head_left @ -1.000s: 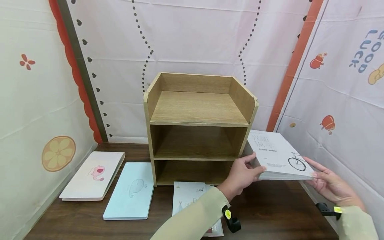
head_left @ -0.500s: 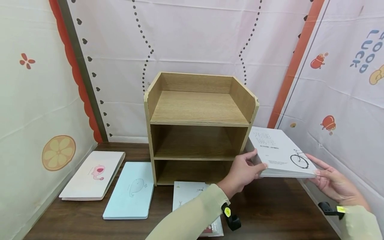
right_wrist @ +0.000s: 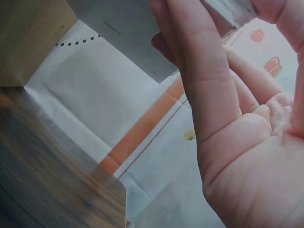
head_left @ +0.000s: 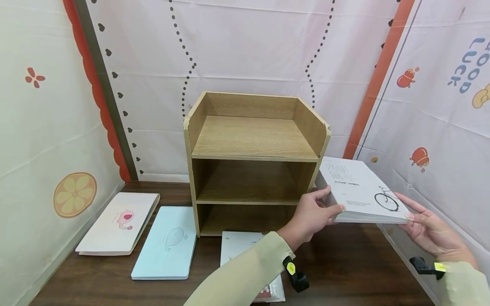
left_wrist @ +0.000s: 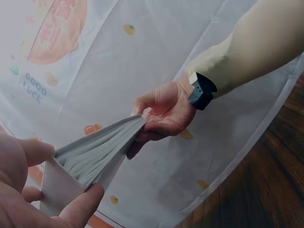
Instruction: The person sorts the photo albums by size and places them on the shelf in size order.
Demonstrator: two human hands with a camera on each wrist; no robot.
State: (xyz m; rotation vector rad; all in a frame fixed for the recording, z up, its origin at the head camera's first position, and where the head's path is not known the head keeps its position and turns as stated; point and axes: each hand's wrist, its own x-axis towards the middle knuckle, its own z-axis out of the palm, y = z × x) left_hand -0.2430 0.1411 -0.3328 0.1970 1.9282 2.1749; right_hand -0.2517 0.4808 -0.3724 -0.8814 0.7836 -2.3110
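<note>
Both hands hold a thick white book [head_left: 357, 187] with a bicycle drawing on its cover, raised above the table at the right of the wooden shelf. My left hand [head_left: 311, 216] grips its left near corner by the spine, thumb on the cover. At the right near corner, my right hand [head_left: 436, 231] pinches the book between thumb and fingers. In the left wrist view the page edges of the book [left_wrist: 97, 149] face the camera, slightly fanned, with the right hand [left_wrist: 164, 111] at the far end. The right wrist view shows the underside of the book [right_wrist: 128, 35] above the fingers.
A three-level wooden shelf [head_left: 254, 158] stands in the middle. To its left lie a light blue notebook [head_left: 164, 244] with a whale and a white notebook [head_left: 116, 225] with a pink elephant. Thin booklets [head_left: 239, 244] lie before the shelf, partly under the left forearm. Printed cloth [head_left: 428, 106] surrounds the table.
The book has moved a little up and to the right in the head view, and both hands have gone with it. The shelf and the other books have stayed put.
</note>
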